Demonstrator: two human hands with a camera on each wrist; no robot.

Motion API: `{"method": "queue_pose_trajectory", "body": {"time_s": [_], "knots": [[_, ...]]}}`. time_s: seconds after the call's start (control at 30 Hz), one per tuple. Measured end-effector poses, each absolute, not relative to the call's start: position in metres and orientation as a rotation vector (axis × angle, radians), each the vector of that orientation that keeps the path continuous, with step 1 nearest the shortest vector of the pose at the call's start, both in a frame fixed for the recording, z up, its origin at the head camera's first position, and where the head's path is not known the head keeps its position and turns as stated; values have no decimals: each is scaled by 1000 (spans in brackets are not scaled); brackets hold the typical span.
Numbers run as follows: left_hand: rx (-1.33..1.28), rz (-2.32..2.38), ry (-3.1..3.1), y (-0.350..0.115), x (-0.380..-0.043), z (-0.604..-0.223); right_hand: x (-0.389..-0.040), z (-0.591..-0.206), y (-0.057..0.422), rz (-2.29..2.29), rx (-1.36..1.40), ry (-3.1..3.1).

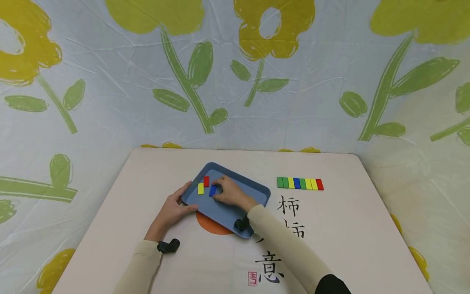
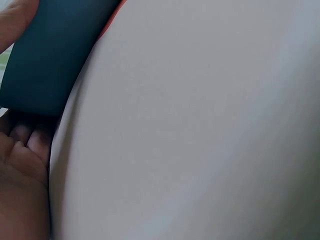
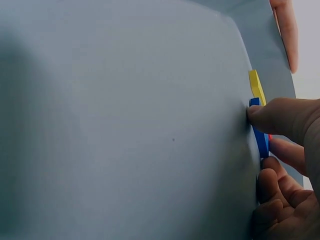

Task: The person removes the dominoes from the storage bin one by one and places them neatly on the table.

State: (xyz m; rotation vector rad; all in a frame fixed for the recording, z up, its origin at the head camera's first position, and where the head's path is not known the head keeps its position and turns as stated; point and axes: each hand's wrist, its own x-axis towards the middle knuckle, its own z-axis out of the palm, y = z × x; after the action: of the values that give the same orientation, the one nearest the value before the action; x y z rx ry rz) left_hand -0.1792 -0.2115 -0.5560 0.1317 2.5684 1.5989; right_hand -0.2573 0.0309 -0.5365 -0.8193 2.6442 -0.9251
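Observation:
A blue-grey tray (image 1: 235,212) lies at an angle on the table, its left corner held by my left hand (image 1: 173,210). In the left wrist view the thumb (image 2: 15,22) lies against the tray's side (image 2: 50,55), while the other fingers are partly hidden behind its edge. Over the tray, my right hand (image 1: 231,192) pinches a blue tile (image 3: 260,137) between thumb and finger. Just left of it on the tray are a yellow tile (image 1: 200,188) and a red tile (image 1: 206,181). The right wrist view shows the yellow one close to the blue tile.
To the tray's right, a row of green, yellow, blue and red tiles (image 1: 300,183) lies side by side. Black characters (image 1: 269,263) and an orange round print (image 1: 213,224) mark the pale tabletop (image 1: 367,245). Flower-printed cloth (image 1: 293,102) hangs behind the table.

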Motion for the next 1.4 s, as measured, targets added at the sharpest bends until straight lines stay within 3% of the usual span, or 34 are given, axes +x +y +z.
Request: {"method": "queue_pose_trajectory", "body": {"time_s": [0.8,1.4], "knots": [[114,1599,2552,-210,-178,-553,-262,-526,49,-1066,-786,2574],[131,1609,2554,-212,-179,-556,-266,-488,98,-1147,-751,2608]]}}
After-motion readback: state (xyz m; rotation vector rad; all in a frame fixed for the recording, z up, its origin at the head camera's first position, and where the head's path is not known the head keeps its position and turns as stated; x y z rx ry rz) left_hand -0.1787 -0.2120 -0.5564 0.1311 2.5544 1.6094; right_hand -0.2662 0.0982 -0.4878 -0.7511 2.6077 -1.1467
